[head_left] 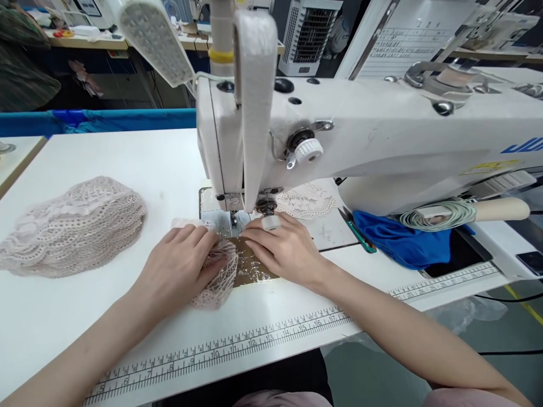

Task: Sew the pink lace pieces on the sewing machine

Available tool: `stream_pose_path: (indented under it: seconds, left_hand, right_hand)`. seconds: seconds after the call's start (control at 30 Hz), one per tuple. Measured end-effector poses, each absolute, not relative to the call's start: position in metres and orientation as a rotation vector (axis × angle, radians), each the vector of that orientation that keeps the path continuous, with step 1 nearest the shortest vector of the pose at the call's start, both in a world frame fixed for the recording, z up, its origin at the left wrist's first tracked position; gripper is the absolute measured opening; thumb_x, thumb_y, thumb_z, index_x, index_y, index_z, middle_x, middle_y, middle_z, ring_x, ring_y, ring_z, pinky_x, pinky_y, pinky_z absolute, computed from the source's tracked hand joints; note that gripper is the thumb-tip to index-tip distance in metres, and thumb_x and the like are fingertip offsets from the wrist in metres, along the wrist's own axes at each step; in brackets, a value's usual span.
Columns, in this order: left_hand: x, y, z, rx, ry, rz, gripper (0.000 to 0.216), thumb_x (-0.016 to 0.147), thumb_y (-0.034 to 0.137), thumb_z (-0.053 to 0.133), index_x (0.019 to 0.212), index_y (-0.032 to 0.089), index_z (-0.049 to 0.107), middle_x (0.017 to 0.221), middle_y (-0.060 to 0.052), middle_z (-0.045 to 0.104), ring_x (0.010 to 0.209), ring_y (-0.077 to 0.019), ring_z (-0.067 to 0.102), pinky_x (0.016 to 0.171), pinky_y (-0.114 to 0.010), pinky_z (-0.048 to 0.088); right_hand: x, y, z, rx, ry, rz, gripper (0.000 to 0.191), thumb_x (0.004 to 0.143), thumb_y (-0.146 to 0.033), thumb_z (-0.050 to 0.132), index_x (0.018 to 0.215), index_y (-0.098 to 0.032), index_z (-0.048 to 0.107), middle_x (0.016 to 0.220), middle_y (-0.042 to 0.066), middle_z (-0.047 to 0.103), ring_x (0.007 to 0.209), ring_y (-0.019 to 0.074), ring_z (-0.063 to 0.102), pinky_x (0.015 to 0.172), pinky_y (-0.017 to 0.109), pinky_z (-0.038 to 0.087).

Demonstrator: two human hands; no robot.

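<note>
My left hand [182,265] is closed over a piece of pale pink lace [216,285], its fingers bent and the thumb along the cloth. The lace bunches up on the white table just left of the needle area. Beside the presser foot [234,220] of a white sewing machine [365,124] is my right hand [284,246], fingers drawn together with their tips close to the needle. Whatever those fingertips may grip is too small or hidden. A brown, shiny plate [254,268] lies under the space between both hands.
Stacked lace pieces [80,226] lie at the left. Another lace piece [307,200] rests behind my right hand. Green-handled snips [358,230], a blue cloth [403,240] and a dark phone-like slab [466,251] are at the right. A printed ruler [229,347] follows the table's front edge.
</note>
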State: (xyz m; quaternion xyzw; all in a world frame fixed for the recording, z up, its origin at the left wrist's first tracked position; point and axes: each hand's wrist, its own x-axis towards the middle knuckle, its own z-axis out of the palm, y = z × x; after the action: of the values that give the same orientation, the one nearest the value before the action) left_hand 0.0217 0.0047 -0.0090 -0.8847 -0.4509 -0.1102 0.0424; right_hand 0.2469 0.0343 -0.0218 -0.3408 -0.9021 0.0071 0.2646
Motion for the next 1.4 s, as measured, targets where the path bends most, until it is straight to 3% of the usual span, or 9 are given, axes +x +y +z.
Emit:
stream_pose_path:
  seconds: [0.17,0.37,0.57,0.6,0.7,1.0,1.1,1.23,1.4]
  left_hand:
    - [0.029,0.000,-0.003,-2.798,-1.998,-0.486,0.030,0.094,0.042,0.042,0.073,0.021,0.049,0.050,0.005,0.051,0.045,-0.0125,0.045,0.050,-0.027,0.035]
    - [0.036,-0.006,0.008,-2.820,-2.293,-1.180,0.027,0.089,0.037,0.049,0.069,0.020,0.045,0.073,0.003,0.055,0.056,-0.0083,0.045,0.053,-0.023,0.037]
    - [0.032,0.000,0.005,-2.856,-2.563,-1.328,0.012,0.080,0.024,0.049,0.073,0.022,0.040,0.059,0.007,0.037,0.048,-0.0083,0.032,0.044,-0.021,0.027]
    - [0.034,0.000,0.004,-2.863,-2.555,-1.333,0.004,0.080,0.023,0.048,0.081,0.023,0.044,0.063,0.006,0.043,0.049,-0.0087,0.034,0.044,-0.022,0.029]
    - [0.039,0.000,0.003,-2.881,-2.474,-1.333,0.024,0.079,0.020,0.040,0.101,0.022,0.049,0.088,-0.001,0.059,0.064,-0.0122,0.051,0.054,-0.025,0.040]
    - [0.038,0.000,-0.001,-2.842,-2.371,-1.308,0.029,0.077,0.015,0.034,0.097,0.020,0.054,0.093,-0.005,0.063,0.090,-0.0188,0.060,0.069,-0.031,0.048]
    - [0.037,-0.003,0.002,-2.865,-2.375,-1.265,0.026,0.085,0.019,0.034,0.099,0.022,0.055,0.087,-0.003,0.062,0.079,-0.0158,0.059,0.063,-0.028,0.047]
    - [0.041,-0.006,0.007,-2.933,-2.354,-1.113,0.017,0.087,0.037,0.054,0.095,0.023,0.053,0.076,0.003,0.060,0.062,-0.0115,0.054,0.053,-0.023,0.042]
    - [0.047,-0.009,-0.001,-2.890,-2.172,-0.989,0.019,0.087,0.035,0.055,0.077,0.021,0.046,0.059,0.007,0.051,0.047,-0.0074,0.041,0.045,-0.021,0.033]
  right_hand:
    - [0.241,0.028,-0.017,-0.979,-2.375,0.455,0.034,0.089,-0.046,0.059,0.099,-0.015,0.069,0.087,0.005,0.068,0.079,0.0172,0.060,0.069,0.030,0.044]
    - [0.237,0.025,-0.010,-1.069,-2.307,0.942,0.026,0.084,-0.029,0.066,0.064,-0.016,0.056,0.067,-0.003,0.053,0.058,0.0076,0.046,0.052,0.021,0.030]
    - [0.241,0.027,-0.013,-1.084,-1.962,1.587,0.011,0.091,-0.027,0.054,0.093,-0.018,0.060,0.060,-0.006,0.056,0.049,0.0083,0.054,0.050,0.021,0.038]
    - [0.241,0.026,-0.012,-1.072,-1.954,1.591,0.011,0.091,-0.027,0.053,0.093,-0.018,0.059,0.063,-0.005,0.057,0.053,0.0093,0.057,0.052,0.021,0.040]
    - [0.238,0.024,-0.009,-1.072,-2.048,1.403,0.013,0.085,-0.030,0.063,0.092,-0.020,0.059,0.069,-0.005,0.056,0.057,0.0094,0.053,0.053,0.022,0.038]
    - [0.239,0.026,-0.010,-1.047,-2.061,1.183,0.012,0.081,-0.014,0.059,0.093,-0.017,0.059,0.067,-0.006,0.054,0.057,0.0075,0.049,0.052,0.020,0.039]
    - [0.239,0.026,-0.016,-1.089,-1.985,1.223,0.010,0.081,-0.015,0.060,0.091,-0.017,0.060,0.061,-0.006,0.056,0.050,0.0071,0.050,0.048,0.020,0.041]
    - [0.237,0.024,-0.019,-1.104,-1.847,1.301,0.006,0.082,-0.019,0.061,0.088,-0.017,0.061,0.065,-0.004,0.063,0.046,0.0078,0.057,0.044,0.020,0.047]
    - [0.235,0.022,-0.017,-1.077,-1.673,1.497,0.005,0.082,-0.020,0.060,0.086,-0.018,0.060,0.060,-0.005,0.062,0.051,0.0111,0.064,0.043,0.020,0.052]
